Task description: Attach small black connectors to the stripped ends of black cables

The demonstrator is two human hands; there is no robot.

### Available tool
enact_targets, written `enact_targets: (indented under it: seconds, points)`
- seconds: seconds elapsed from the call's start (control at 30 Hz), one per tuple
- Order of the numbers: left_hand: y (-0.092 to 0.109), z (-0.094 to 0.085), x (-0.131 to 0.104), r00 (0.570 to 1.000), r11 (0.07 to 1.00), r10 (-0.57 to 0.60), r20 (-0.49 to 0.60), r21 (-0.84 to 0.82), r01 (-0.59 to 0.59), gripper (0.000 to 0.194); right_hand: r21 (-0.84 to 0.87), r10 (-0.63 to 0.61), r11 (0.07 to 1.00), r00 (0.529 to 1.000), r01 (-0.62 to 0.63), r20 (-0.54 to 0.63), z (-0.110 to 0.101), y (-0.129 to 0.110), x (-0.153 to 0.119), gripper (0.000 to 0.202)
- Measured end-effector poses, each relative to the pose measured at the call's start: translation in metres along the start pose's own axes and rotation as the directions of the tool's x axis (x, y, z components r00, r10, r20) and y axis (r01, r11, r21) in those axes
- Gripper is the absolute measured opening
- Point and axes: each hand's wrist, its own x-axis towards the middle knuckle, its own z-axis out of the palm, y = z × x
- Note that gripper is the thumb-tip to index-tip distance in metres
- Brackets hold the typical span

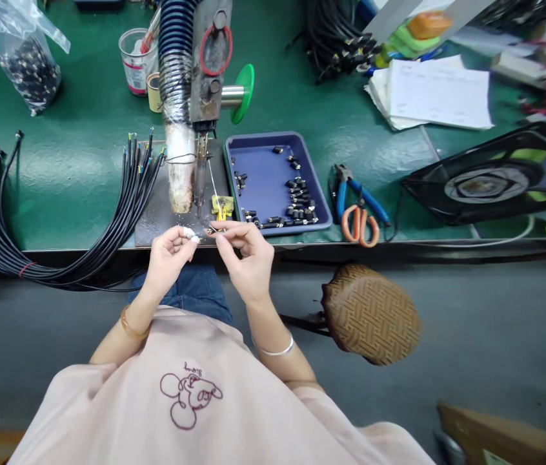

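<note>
My left hand [170, 255] is closed in a pinch at the bench's front edge, with white covers on the fingertips. Small coloured wire ends seem to poke out at its tips, but the rest is hidden by the fingers. Close beside it, my right hand [248, 258] pinches a small, dark and metallic piece, too small to name. Just beyond the fingers stand a soldering tool [200, 174] pointing down, a thin strand of solder wire [213, 177] and a yellow block [223, 206]. Left of them lies a bundle of black cables [128, 200] with stripped, coloured ends.
A blue tray [275, 139] with small black connectors sits to the right, then blue-handled cutters [374, 205] and orange-handled scissors [360, 226]. A ribbed hose [176, 39] hangs over the work spot. A black fan [486, 184] and a stool [372, 316] are farther right.
</note>
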Motion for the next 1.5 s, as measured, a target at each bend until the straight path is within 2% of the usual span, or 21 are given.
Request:
enact_targets:
  seconds: [0.13, 0.4, 0.53, 1.0, 1.23, 1.5]
  points:
    - [0.000, 0.000, 0.004, 1.000, 1.000, -0.010, 0.021, -0.027, 0.011, 0.029, -0.065, -0.025, 0.997, 0.998, 0.029, 0.066, 0.001, 0.000, 0.001, 0.012]
    - [0.001, 0.000, 0.011, 0.999, 0.999, 0.036, 0.010, 0.020, -0.036, 0.024, -0.093, -0.108, 0.989, 0.989, 0.118, 0.102, 0.001, 0.003, 0.007, 0.013]
    - [0.001, -0.001, 0.014, 0.998, 0.998, 0.062, 0.023, 0.022, -0.062, 0.022, -0.087, -0.120, 0.988, 0.987, 0.130, 0.107, 0.001, 0.005, 0.011, 0.013]
    - [0.004, -0.001, 0.021, 0.997, 0.998, 0.068, -0.047, -0.009, -0.069, 0.023, -0.093, -0.177, 0.977, 0.975, 0.190, 0.134, 0.003, 0.001, 0.022, 0.015]
    - [0.006, -0.001, 0.020, 0.995, 0.996, 0.084, -0.048, -0.013, -0.084, 0.025, -0.135, -0.226, 0.961, 0.968, 0.240, 0.108, 0.005, -0.002, 0.024, 0.015]
    - [0.007, -0.002, 0.019, 0.998, 0.999, 0.041, -0.038, 0.005, -0.040, 0.025, -0.148, -0.237, 0.955, 0.962, 0.256, 0.137, 0.002, -0.002, 0.023, 0.016]
